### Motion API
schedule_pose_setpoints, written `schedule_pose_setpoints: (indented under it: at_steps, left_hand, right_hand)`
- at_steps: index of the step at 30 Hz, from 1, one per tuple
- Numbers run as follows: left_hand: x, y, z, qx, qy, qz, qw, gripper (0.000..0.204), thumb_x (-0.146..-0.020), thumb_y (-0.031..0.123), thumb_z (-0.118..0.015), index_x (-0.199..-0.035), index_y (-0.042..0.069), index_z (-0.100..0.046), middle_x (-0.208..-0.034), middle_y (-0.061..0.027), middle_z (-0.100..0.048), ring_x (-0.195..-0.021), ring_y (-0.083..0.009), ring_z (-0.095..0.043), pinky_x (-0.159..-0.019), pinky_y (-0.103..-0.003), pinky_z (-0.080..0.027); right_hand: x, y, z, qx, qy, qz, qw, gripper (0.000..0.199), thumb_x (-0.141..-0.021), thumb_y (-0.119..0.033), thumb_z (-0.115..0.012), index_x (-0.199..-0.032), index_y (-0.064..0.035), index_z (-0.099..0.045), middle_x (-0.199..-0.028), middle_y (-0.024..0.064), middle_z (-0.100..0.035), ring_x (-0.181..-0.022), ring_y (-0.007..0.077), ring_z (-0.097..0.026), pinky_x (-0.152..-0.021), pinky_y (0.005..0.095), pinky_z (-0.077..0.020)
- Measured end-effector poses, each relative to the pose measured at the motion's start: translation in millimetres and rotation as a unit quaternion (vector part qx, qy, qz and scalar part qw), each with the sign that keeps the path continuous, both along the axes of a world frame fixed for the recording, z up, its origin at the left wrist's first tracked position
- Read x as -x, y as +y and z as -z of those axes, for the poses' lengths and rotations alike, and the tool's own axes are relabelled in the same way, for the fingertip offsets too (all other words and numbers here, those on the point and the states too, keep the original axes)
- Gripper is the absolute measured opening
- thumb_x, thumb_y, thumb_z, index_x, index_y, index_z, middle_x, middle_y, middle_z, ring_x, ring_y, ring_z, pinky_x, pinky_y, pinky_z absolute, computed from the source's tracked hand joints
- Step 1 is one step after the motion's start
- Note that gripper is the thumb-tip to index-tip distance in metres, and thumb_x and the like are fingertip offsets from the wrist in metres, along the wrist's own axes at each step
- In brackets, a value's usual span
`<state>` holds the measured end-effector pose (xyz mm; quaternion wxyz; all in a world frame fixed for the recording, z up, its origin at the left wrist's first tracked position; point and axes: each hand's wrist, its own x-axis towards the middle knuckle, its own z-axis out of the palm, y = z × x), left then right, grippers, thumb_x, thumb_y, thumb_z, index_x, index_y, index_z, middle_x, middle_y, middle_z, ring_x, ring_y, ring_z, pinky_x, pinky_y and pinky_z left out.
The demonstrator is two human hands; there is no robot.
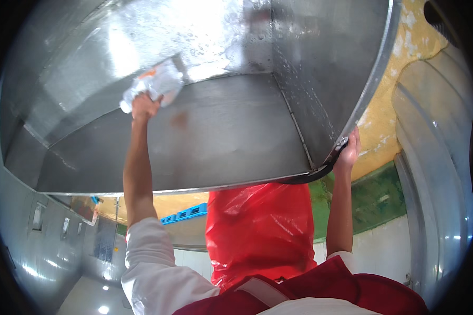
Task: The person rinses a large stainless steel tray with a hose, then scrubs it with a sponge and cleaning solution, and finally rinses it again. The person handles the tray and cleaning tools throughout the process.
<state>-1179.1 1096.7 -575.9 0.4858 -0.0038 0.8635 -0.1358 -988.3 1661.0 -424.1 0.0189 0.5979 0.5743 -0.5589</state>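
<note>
A large stainless steel tub [220,142] fills the upper part of the view, its inside facing me. My left hand [146,106] reaches into it, closed on a crumpled, whitish wad [163,84] with an orange patch. The wad is partly blurred and looks like thin plastic or cloth; it lies at the tub's far wall, near the line where that wall meets the bottom. At the tub's right corner, my right hand [350,150] grips the rim beside a black curved strip [318,173]. Some of its fingers are hidden behind the rim.
Water drops and wet shine cover the tub's walls. A red plastic apron [260,231] hangs below the tub's near edge. The floor is yellow and worn [376,126], with a green band [381,199]. A blue pallet [186,212] lies beyond; metal panels stand at both sides.
</note>
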Motion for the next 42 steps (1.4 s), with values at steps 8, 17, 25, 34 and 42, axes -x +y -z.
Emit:
schedule_pose_setpoints:
  at_steps: [8, 17, 25, 34, 42]
  left_hand:
    - [-20.4, 253.7, 140.1, -0.14, -0.095, 0.058, 0.984, 0.069, -0.092, 0.059, -0.046, -0.12, -0.002, -0.062, -0.127, -0.0169, -0.062, -0.127, -0.0295, -0.049, -0.107, -0.043, -0.036]
    - [-77.9, 234.5, 128.3, -0.361, 0.043, -0.093, 0.927, 0.044, -0.082, 0.037, -0.062, -0.107, 0.0, -0.063, -0.118, -0.0217, -0.061, -0.116, -0.0368, -0.054, -0.102, -0.045, -0.04]
    - [-40.6, 276.8, -179.2, -0.626, -0.097, -0.106, 0.767, 0.029, -0.075, 0.019, -0.073, -0.098, 0.007, -0.059, -0.106, -0.0184, -0.061, -0.104, -0.0397, -0.056, -0.088, -0.048, -0.046]
    - [-53.3, 382.9, -356.1, -0.504, -0.105, -0.002, 0.857, 0.045, -0.084, 0.042, -0.07, -0.092, 0.0, -0.056, -0.086, -0.0146, -0.057, -0.078, -0.0325, -0.063, -0.066, -0.04, -0.05]
    - [-68.3, 427.4, -385.8, -0.46, -0.218, 0.017, 0.86, 0.049, -0.09, 0.045, -0.061, -0.098, -0.002, -0.053, -0.088, -0.0154, -0.058, -0.076, -0.0312, -0.066, -0.062, -0.039, -0.053]
  right_hand:
    - [-16.4, -3.6, -12.1, -0.028, -0.035, -0.034, 0.998, 0.045, -0.104, -0.028, -0.036, -0.135, 0.0037, -0.044, -0.113, 0.0124, -0.056, -0.103, 0.0202, -0.055, -0.089, 0.0333, -0.0451]
    - [17.0, -8.1, -5.6, 0.008, 0.043, -0.093, 0.995, 0.049, -0.104, -0.028, -0.04, -0.134, 0.009, -0.049, -0.125, 0.0155, -0.058, -0.115, 0.0214, -0.052, -0.103, 0.0335, -0.0371]
    - [15.3, 12.1, -17.6, 0.221, 0.094, 0.132, 0.962, 0.052, -0.102, -0.035, -0.044, -0.137, 0.0025, -0.049, -0.128, 0.0102, -0.058, -0.122, 0.0228, -0.051, -0.106, 0.0355, -0.0378]
    - [0.6, 57.3, -31.1, 0.355, 0.129, 0.138, 0.916, 0.054, -0.1, -0.035, -0.044, -0.14, -0.0001, -0.043, -0.13, 0.0147, -0.057, -0.119, 0.0267, -0.054, -0.106, 0.0383, -0.0366]
    - [-13.5, 54.9, -20.9, 0.333, 0.097, 0.084, 0.934, 0.057, -0.093, -0.024, -0.054, -0.144, -0.0026, -0.037, -0.126, 0.0108, -0.055, -0.107, 0.0238, -0.057, -0.087, 0.0358, -0.0451]
